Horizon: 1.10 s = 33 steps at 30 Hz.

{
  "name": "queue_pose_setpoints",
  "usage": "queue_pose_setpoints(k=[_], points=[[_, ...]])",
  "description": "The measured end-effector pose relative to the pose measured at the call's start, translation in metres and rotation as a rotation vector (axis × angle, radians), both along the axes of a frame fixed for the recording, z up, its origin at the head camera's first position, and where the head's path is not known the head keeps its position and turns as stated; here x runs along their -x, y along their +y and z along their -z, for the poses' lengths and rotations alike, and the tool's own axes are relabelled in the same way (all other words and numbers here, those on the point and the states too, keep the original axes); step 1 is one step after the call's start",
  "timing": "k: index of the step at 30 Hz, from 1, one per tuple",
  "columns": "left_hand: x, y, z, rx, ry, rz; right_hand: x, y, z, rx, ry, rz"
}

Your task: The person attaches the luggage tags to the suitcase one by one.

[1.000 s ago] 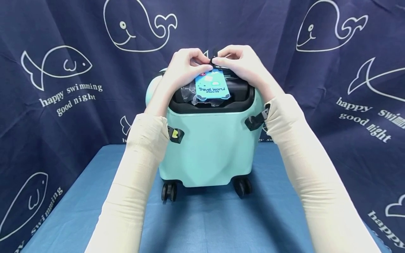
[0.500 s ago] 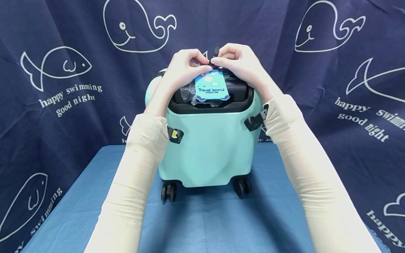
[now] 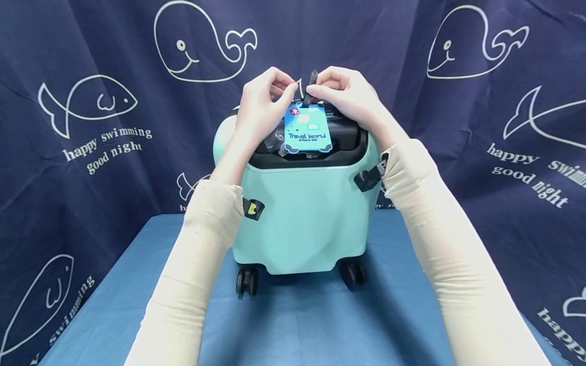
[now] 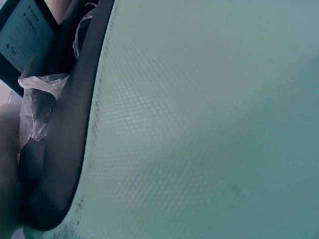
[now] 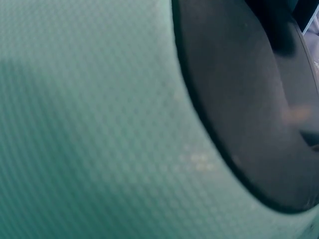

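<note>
A blue luggage tag (image 3: 308,129) printed "Travel World" hangs in front of the black top recess of a mint-green suitcase (image 3: 302,218). My right hand (image 3: 350,96) pinches the tag's black strap (image 3: 313,79) between thumb and fingers, and the strap end sticks up above them. Just left of the strap, my left hand (image 3: 263,104) has bent fingers with the thumb raised near the index finger; nothing shows in its grasp. In the left wrist view, the tag's back (image 4: 27,37) carries lines for name, address and tel. Only the shell (image 5: 99,124) and dark recess fill most of the right wrist view.
Clear plastic wrap (image 4: 42,89) clings to the suitcase handle area. The suitcase stands on black wheels (image 3: 247,281) on a blue cloth-covered table (image 3: 293,325). A navy curtain (image 3: 343,30) with white whale and fish drawings hangs behind and at both sides.
My left hand has moved slightly left, away from the strap it was touching, and its thumb has lifted. The right hand keeps its pinch; more of the strap and tag shows.
</note>
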<state>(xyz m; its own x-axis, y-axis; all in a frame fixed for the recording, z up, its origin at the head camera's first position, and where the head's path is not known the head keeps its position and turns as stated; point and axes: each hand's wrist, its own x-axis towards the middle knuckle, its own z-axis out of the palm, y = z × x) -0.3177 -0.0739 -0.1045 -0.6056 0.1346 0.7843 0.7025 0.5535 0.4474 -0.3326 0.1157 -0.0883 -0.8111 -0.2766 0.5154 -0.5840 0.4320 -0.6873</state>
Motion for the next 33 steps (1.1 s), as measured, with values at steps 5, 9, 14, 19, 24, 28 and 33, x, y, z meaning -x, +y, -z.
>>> queue_pose_setpoints(k=[5,9,14,19,24,28,33], points=[[-0.009,0.001,0.009,-0.016,0.120,0.007,-0.001,0.003,0.000,-0.026,0.011,0.037],[-0.015,-0.001,0.023,0.047,0.279,0.034,-0.003,0.005,-0.001,-0.046,0.020,0.063],[-0.024,-0.010,0.044,0.140,0.435,0.086,-0.003,0.004,0.000,-0.042,0.012,0.032],[-0.029,-0.017,0.053,0.226,0.471,0.141,-0.002,0.003,0.001,-0.030,0.001,0.018],[-0.028,-0.016,0.055,0.277,0.528,0.137,-0.002,0.003,0.000,-0.039,0.011,0.040],[-0.027,-0.014,0.055,0.263,0.555,0.123,-0.003,0.004,-0.002,-0.044,0.003,0.054],[-0.029,-0.014,0.057,0.231,0.547,0.126,0.001,-0.001,-0.006,0.034,-0.033,-0.026]])
